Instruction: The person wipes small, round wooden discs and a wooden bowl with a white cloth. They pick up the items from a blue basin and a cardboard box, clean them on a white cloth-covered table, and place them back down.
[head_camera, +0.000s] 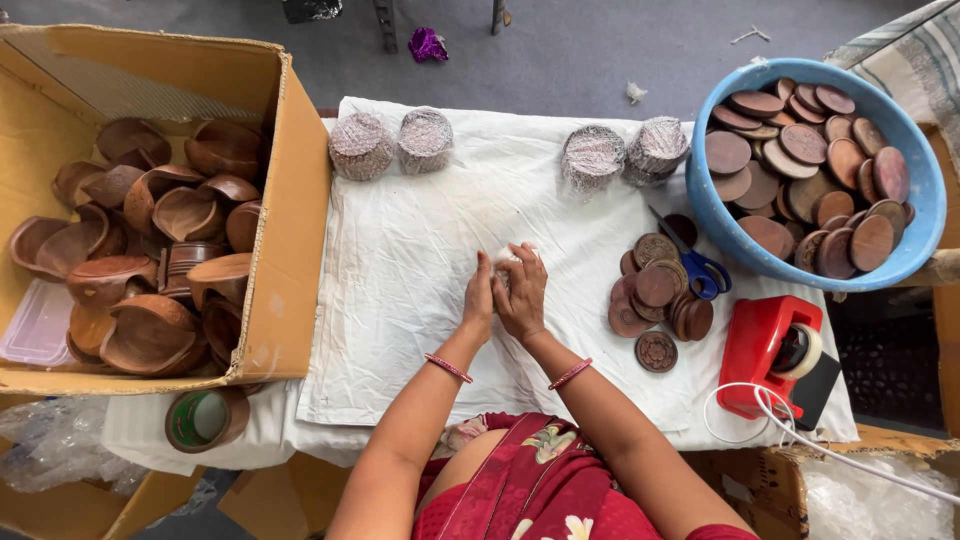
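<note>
Both hands meet mid-worktop (420, 330): left hand (479, 297) and right hand (523, 290) clasp a small white bundle (505, 268) between them, equally near.

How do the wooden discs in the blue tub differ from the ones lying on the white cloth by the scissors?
The discs in the blue tub are many, heaped loosely, and mostly show plain smooth faces. The discs on the white cloth are a small overlapping cluster, and several show carved patterned faces. The tub's discs sit enclosed by the tub's wall; the cloth's discs lie open beside the blue-handled scissors. Both sets are round, flat and dark brown.
</note>
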